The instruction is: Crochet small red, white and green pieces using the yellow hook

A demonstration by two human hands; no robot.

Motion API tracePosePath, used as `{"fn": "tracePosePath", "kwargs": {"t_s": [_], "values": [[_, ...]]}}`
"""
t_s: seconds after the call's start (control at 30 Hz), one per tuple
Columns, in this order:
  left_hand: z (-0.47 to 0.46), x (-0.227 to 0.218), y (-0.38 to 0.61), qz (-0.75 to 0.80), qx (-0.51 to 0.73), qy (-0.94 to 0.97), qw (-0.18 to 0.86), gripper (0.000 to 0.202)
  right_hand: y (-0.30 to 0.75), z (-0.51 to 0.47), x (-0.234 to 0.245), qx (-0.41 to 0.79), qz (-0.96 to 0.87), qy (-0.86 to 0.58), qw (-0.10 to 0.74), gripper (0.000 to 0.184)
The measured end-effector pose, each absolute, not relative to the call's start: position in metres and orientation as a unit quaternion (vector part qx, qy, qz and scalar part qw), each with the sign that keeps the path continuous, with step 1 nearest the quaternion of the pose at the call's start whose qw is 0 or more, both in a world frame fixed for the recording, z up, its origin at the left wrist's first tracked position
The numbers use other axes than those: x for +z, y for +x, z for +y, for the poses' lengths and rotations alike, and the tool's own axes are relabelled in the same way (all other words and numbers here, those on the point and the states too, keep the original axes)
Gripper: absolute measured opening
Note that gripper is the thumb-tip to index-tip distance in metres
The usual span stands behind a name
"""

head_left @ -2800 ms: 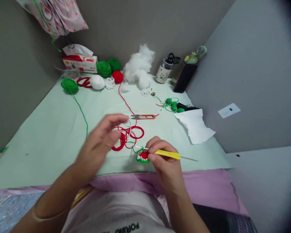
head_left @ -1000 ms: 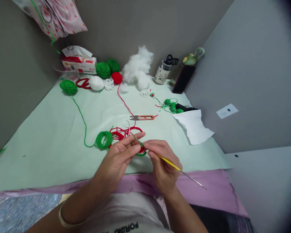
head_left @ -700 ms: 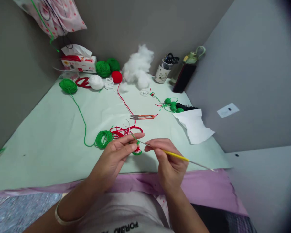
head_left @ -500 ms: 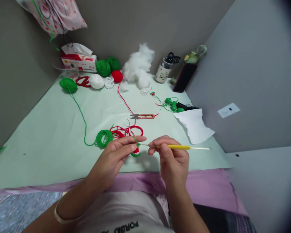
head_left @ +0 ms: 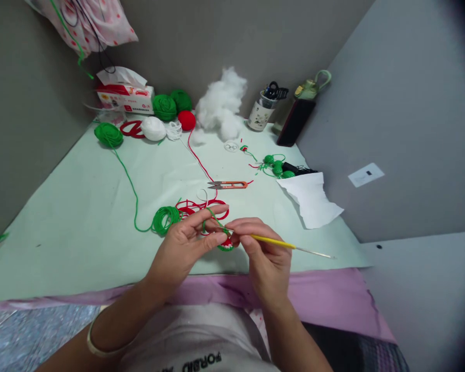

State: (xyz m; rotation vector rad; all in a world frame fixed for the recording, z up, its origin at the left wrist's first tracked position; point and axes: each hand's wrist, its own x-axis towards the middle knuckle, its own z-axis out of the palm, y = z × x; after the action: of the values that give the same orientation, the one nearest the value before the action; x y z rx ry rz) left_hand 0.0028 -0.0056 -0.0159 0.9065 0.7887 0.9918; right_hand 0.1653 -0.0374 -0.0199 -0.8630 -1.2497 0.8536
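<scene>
This side of the orange snips (head_left: 228, 182), left hand (head_left: 182, 243) pinches the crochet piece (head_left: 226, 245), right hand (head_left: 269, 253) grips the yellow hook (head_left: 273, 241)! And 1 green coil (head_left: 166, 220), nearer and left of those snips.

Snips (head_left: 243, 185) behind, right of yarn coil (head_left: 165, 220); paper (head_left: 313, 200) farther right.

Grey back wall (head_left: 170, 41), paler R wall (head_left: 411, 103) w/ small white card (head_left: 366, 175); pale green tabletop (head_left: 81, 206), pink cloth (head_left: 329, 297) along front edge. Bluish patch (head_left: 39, 330) lower L, poss. floor, blurry.
</scene>
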Motion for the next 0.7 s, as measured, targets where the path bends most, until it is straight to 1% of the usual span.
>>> {"fn": "tracePosePath", "kwargs": {"t_s": [0.1, 0.2, 0.27, 0.37, 0.43, 0.5, 0.57, 0.7], "values": [[-0.005, -0.017, 0.002, 0.342, 0.457, 0.399, 0.717, 0.036, 0.165, -0.035, -0.019, 0.392, -0.531, -0.372, 0.652, 0.019], [-0.005, -0.018, 0.004, 0.348, 0.464, 0.384, 0.718, 0.032, 0.166, -0.036, -0.018, 0.360, -0.557, -0.386, 0.641, 0.020], [-0.006, -0.017, 0.006, 0.355, 0.467, 0.371, 0.720, 0.037, 0.165, -0.041, -0.018, 0.282, -0.610, -0.419, 0.611, 0.025], [-0.008, -0.015, 0.010, 0.356, 0.479, 0.339, 0.727, 0.046, 0.162, -0.049, -0.025, 0.097, -0.709, -0.457, 0.528, 0.041], [-0.009, -0.014, 0.012, 0.343, 0.471, 0.298, 0.756, 0.046, 0.160, -0.052, -0.031, 0.027, -0.733, -0.454, 0.505, 0.050], [-0.010, -0.014, 0.013, 0.329, 0.443, 0.256, 0.793, 0.044, 0.158, -0.052, -0.035, 0.051, -0.716, -0.446, 0.535, 0.050], [-0.008, -0.014, 0.011, 0.324, 0.416, 0.238, 0.816, 0.044, 0.159, -0.050, -0.034, 0.119, -0.685, -0.434, 0.573, 0.046], [-0.004, -0.014, 0.005, 0.341, 0.411, 0.258, 0.805, 0.047, 0.165, -0.047, -0.027, 0.230, -0.623, -0.421, 0.617, 0.033]]}}
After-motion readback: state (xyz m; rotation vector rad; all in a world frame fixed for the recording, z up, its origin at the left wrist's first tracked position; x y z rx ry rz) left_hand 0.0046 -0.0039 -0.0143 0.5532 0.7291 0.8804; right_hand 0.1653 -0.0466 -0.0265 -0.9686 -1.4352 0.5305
